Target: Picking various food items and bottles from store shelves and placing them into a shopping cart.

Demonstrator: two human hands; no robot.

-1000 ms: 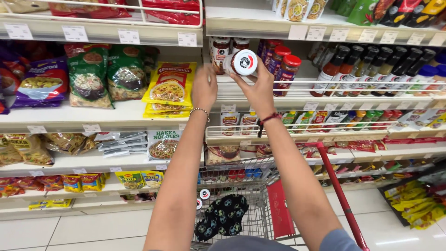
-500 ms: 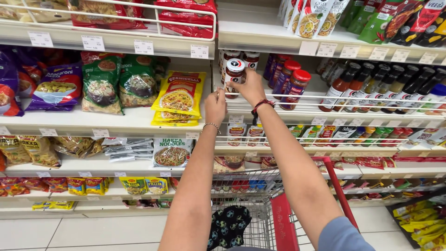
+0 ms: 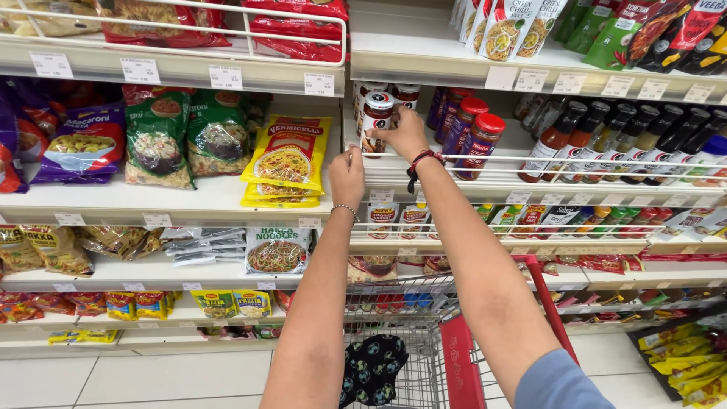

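My right hand (image 3: 405, 132) grips a small glass jar (image 3: 375, 115) with a white lid and a red and white label, holding it upright at the front of a store shelf (image 3: 424, 171), among other jars of the same kind. A red thread band circles that wrist. My left hand (image 3: 347, 174) rests lower on the wire rail at the shelf's front edge, fingers curled on it, with a bead bracelet on the wrist. It holds no product.
Red-lidded jars (image 3: 485, 136) and dark sauce bottles (image 3: 606, 132) stand to the right. Yellow vermicelli packs (image 3: 288, 163) and green pasta bags (image 3: 159, 140) lie on the left shelf. A red-handled wire cart (image 3: 424, 341) with a dark patterned cloth stands below my arms.
My right hand has carried the jar from in front of me down onto the shelf, turning it upright. My left hand let go of it and dropped to the shelf rail.
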